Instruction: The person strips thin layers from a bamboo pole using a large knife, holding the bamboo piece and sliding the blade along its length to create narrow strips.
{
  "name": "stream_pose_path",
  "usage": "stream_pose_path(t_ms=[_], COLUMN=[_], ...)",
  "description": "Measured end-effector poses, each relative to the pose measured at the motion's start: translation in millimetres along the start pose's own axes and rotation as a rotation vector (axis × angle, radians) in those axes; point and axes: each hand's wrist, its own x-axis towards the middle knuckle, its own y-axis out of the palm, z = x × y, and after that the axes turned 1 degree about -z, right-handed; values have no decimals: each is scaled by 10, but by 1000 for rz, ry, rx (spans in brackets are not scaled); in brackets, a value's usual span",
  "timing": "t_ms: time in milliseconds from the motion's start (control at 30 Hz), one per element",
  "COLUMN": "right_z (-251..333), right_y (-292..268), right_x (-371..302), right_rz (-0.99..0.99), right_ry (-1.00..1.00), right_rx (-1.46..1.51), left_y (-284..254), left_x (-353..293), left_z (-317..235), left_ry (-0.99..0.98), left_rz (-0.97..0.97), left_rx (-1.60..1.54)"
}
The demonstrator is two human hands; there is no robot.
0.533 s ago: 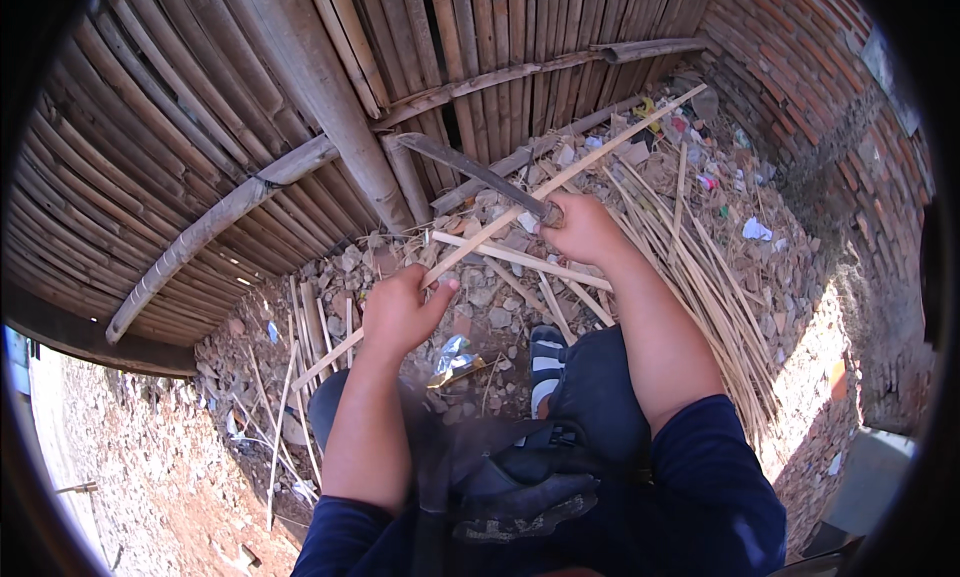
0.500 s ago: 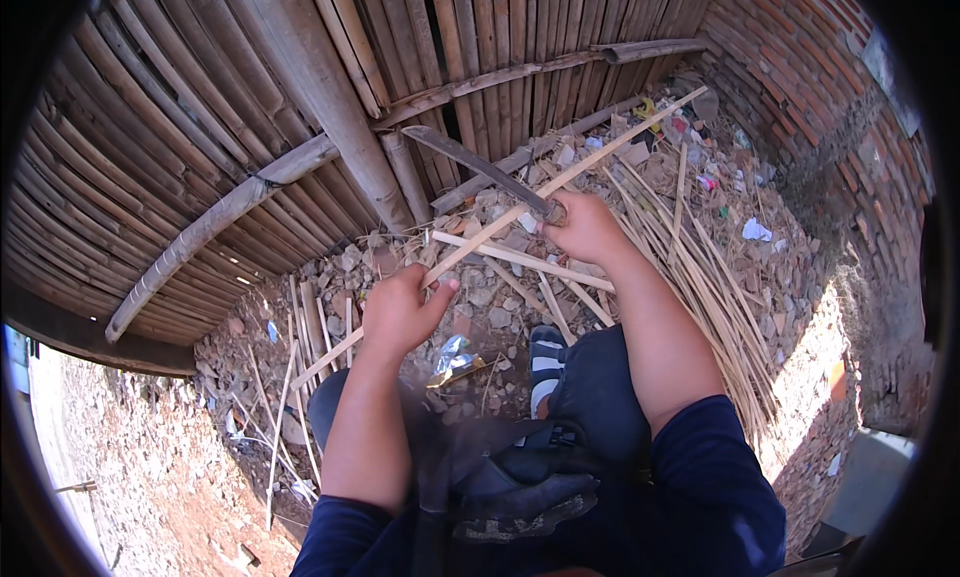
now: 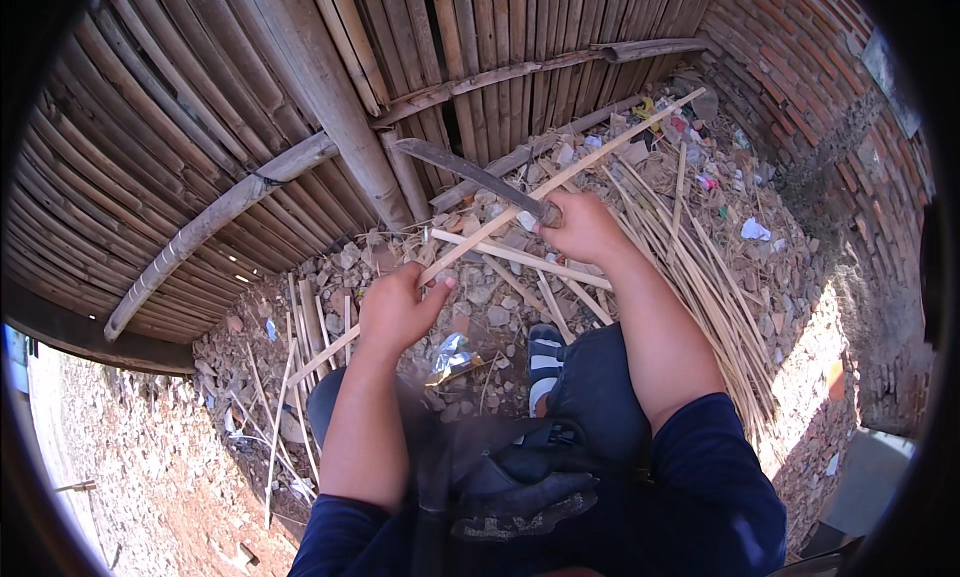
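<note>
My left hand [image 3: 394, 307] is closed around a long pale bamboo strip [image 3: 610, 154], which slants from beside my left knee up to the far right. My right hand [image 3: 582, 227] grips the handle of a machete [image 3: 470, 172]. Its dark blade points to the far left and crosses the strip just beside that hand. The handle is mostly covered by my fingers. Below the blade, another light strip [image 3: 520, 258] lies across the rubble between my hands.
A bundle of thin bamboo strips [image 3: 710, 307] lies on my right. Several sticks [image 3: 280, 417] lean at my left. Rubble with a shiny foil wrapper [image 3: 453, 360] covers the ground. A bamboo wall [image 3: 520, 27] stands ahead, a brick wall [image 3: 790, 67] at far right.
The machete and my right hand have shifted slightly left, the blade tip a little lower. My left hand has moved slightly left too. Both grips are the same.
</note>
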Motion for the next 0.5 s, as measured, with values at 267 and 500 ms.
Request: stream_pose_path(t_ms=[267,500], right_z=[1,180], right_y=[-74,-119], right_x=[-21,-45], right_rz=[11,69], right_ry=[72,91], right_rx=[123,-7], left_y=[-29,-12], left_x=[-7,-8], left_z=[-16,15], left_ry=[3,20], left_rz=[17,-9], left_rx=[5,9])
